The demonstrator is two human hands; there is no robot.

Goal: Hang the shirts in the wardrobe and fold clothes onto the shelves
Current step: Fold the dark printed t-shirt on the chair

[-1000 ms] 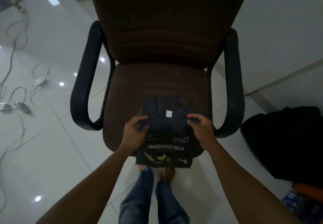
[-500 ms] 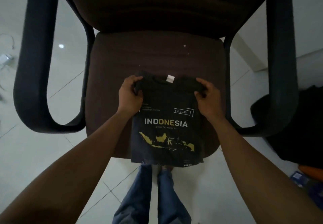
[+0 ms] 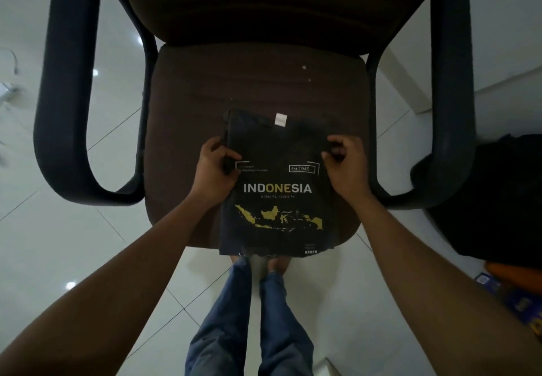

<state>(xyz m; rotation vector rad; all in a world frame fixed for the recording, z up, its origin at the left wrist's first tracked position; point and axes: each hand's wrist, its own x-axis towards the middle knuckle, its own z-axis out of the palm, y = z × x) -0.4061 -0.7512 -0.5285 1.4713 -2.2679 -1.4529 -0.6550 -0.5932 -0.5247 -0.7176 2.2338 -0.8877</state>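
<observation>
A black T-shirt (image 3: 275, 208), folded narrow, lies on the brown seat of an office chair (image 3: 205, 88), its lower end hanging over the seat's front edge. It shows the word INDONESIA, a yellow map and a white neck label at the top. My left hand (image 3: 215, 170) grips the shirt's left edge with curled fingers, thumb on top. My right hand (image 3: 346, 164) pinches the shirt's right edge at about the same height. No wardrobe or shelves are in view.
The chair's black armrests (image 3: 58, 111) stand on both sides of the seat. A dark pile of clothes (image 3: 498, 193) lies on the floor at the right, with orange and blue items (image 3: 513, 284) below it. Cables (image 3: 11, 82) lie on the white tiles at far left.
The view has come closer to the chair. Both hands slid from the shirt's shoulder corners down its side edges toward me, and the shirt lies flatter and longer on the seat.
</observation>
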